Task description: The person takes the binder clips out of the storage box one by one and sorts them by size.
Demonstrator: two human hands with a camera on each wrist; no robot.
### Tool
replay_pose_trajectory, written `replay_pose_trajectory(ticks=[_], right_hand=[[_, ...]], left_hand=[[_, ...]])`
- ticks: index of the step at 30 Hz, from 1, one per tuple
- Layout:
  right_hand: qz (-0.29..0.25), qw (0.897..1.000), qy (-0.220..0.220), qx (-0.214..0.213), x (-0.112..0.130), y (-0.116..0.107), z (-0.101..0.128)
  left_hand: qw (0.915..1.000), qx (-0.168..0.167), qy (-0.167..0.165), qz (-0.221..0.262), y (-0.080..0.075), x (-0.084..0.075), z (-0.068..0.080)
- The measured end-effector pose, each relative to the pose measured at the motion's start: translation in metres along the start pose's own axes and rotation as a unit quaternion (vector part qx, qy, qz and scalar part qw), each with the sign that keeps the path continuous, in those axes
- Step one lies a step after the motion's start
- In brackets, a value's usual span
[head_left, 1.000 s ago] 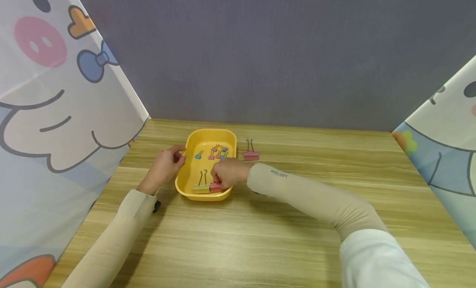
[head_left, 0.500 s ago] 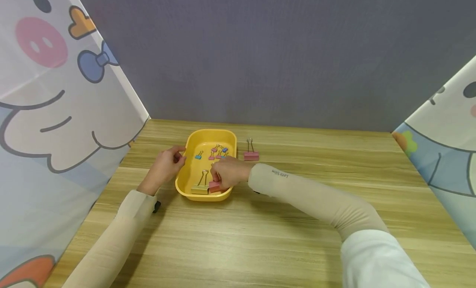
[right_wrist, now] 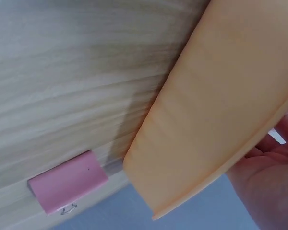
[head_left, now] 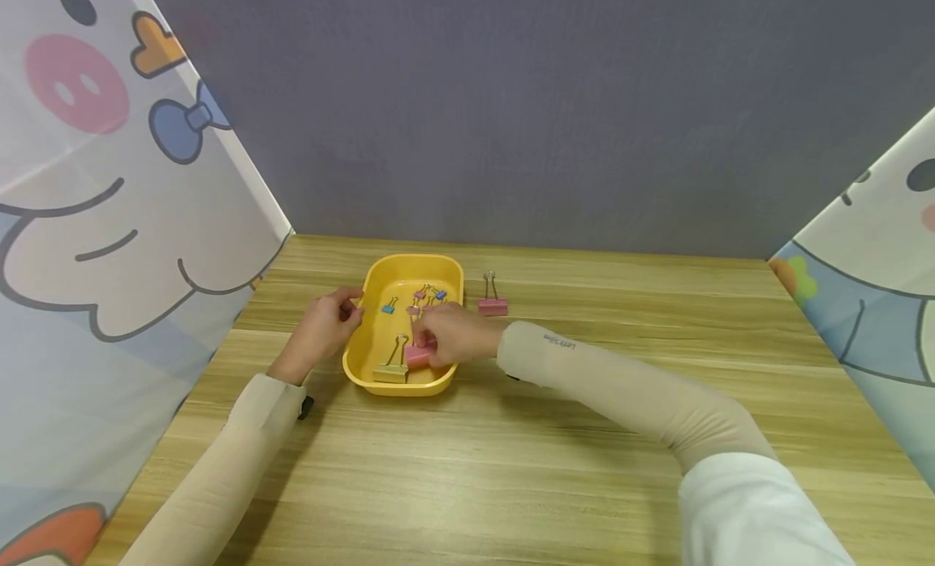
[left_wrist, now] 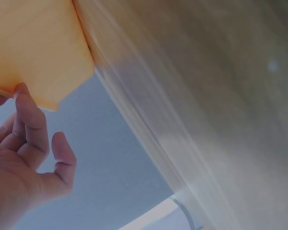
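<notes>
A yellow tray (head_left: 374, 330) stands on the table. My left hand (head_left: 326, 321) pinches its left rim, and in the left wrist view the fingertips (left_wrist: 22, 89) lie at the tray's edge. Reaching over the right rim, my right hand (head_left: 456, 332) holds a large pink binder clip (head_left: 418, 356) by its wire handles, inside the tray. To the left of that clip, a large yellow binder clip (head_left: 390, 374) sits with handles pointing away. Several small binder clips (head_left: 440, 295) in pink and blue lie toward the far end, partly hidden by my right hand. The right wrist view hides my fingers behind the tray wall.
Another large pink binder clip (head_left: 493, 307) stands on the wooden table (head_left: 584, 485), just right of the tray. A grey panel (head_left: 511, 119) rises behind the table, with cartoon-printed sheets (head_left: 73, 306) on both sides.
My right hand has lifted slightly, bringing the pink binder clip a little up and left. The yellow binder clip has shifted slightly left and toward me. My left hand stays at the rim.
</notes>
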State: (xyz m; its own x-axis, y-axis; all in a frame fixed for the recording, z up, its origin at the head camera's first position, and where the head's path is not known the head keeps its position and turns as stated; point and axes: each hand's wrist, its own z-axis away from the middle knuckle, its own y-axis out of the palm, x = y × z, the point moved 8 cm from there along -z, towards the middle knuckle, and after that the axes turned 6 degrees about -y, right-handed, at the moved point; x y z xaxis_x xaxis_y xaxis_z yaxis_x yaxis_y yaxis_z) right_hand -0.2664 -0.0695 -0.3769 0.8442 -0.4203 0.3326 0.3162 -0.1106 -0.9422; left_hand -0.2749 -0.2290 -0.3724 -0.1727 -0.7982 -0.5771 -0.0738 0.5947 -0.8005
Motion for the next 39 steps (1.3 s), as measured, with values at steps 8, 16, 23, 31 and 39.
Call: replay_pose_trajectory(ticks=[8,16,23,31,39], right_hand=[[-0.016,0.998,-0.026,-0.048,0.002,-0.025,0.013],[-0.034,0.997,-0.019,-0.071,-0.003,-0.039,0.032],[-0.027,0.994,-0.006,-0.106,-0.008,-0.057,0.050],[-0.007,0.990,-0.002,-0.137,-0.017,-0.073,0.068],[-0.022,0.988,0.018,-0.152,-0.037,-0.075,0.093]], left_hand=[[1.0000,0.000,0.002,0.003,-0.001,0.000,0.000],[1.0000,0.003,0.002,0.004,0.003,0.001,-0.001],[1.0000,0.000,0.008,0.000,0.002,0.003,-0.001],[0.9999,-0.001,0.012,-0.003,-0.001,0.002,0.000],[0.9999,0.004,0.010,-0.004,0.000,0.002,0.001]])
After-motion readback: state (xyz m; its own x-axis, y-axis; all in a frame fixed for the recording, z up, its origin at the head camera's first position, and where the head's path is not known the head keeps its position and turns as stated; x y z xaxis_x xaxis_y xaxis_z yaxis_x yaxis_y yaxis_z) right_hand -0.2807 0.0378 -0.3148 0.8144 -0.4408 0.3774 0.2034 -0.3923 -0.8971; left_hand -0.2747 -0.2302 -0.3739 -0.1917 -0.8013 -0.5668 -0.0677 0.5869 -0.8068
